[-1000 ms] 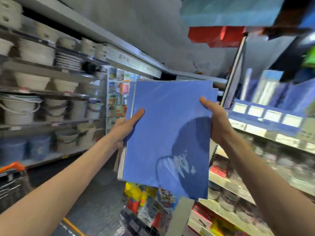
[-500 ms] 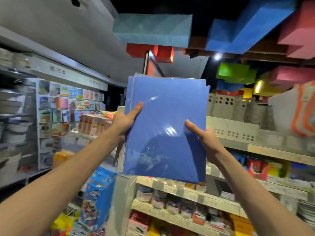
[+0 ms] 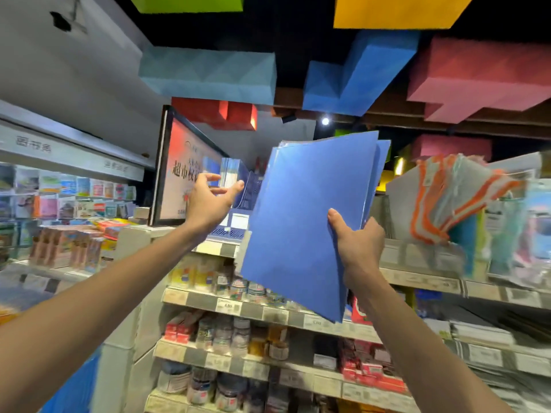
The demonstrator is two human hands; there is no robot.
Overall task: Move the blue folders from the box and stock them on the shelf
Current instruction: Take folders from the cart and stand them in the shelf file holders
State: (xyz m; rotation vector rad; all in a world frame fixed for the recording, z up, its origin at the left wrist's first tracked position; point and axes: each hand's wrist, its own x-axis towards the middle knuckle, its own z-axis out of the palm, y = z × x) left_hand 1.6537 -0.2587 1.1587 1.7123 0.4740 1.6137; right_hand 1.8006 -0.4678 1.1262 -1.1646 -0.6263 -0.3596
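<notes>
Store aisle, coloured foam blocks [image 3: 208,76] hanging overhead, stocked retail shelving in front of you.

Head view: half a second ago both your hands held the stack of glossy blue plastic folders [image 3: 307,222]. Now your left hand [image 3: 210,201] has let go and reaches forward, fingers spread, holding nothing. Your right hand [image 3: 359,245] alone grips the stack at its lower right edge, thumb on the front cover, and the stack tilts to the right. It is up in the air in front of the top shelf [image 3: 423,283], not yet on it.

Judgement: you are freeing the left hand to make room, so placement is close.

Containers: the blue perforated plastic file rack [image 3: 238,231] on the top shelf holds upright blue-and-white folders [image 3: 229,174]. Your left fingers are right at them; contact can't be confirmed. Small bottles [image 3: 238,289] fill the shelf below. Source box is not in view.
</notes>
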